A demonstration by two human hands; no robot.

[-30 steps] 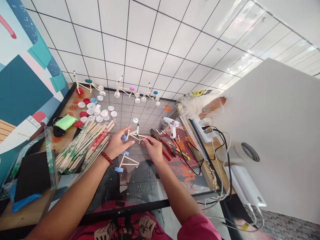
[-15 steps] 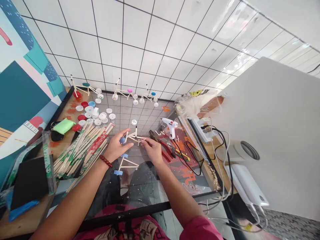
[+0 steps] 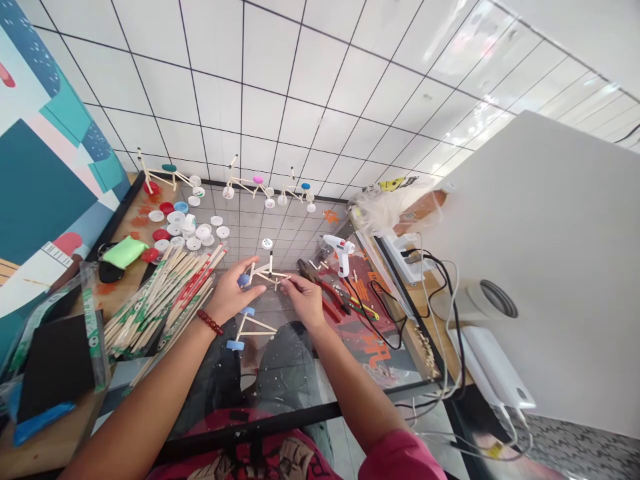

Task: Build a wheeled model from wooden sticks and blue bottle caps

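A small wooden-stick frame (image 3: 271, 273), shaped like a little bicycle, stands between my hands above the glass tabletop. It has a dark-tipped upright stick and a blue bottle cap (image 3: 243, 281) at its left end. My left hand (image 3: 233, 293) curves round that end, thumb and forefinger on either side of the cap; its other fingers are partly hidden. With thumb and fingertips, my right hand (image 3: 306, 301) pinches the frame's right end. Nearer my body lies a second stick piece (image 3: 256, 325) with blue caps. A white cap (image 3: 267, 244) lies just beyond the frame.
Finished-looking stick bicycles (image 3: 243, 181) line the back edge by the tiled wall. Loose bottle caps (image 3: 203, 231) and a pile of wooden sticks (image 3: 160, 300) lie left. At right are a white glue gun (image 3: 341, 250), red-handled pliers (image 3: 330, 300), a yellow cutter (image 3: 367, 308) and cables (image 3: 387, 340).
The view shifts very slightly. Both hands keep the same pose around the stick frame.
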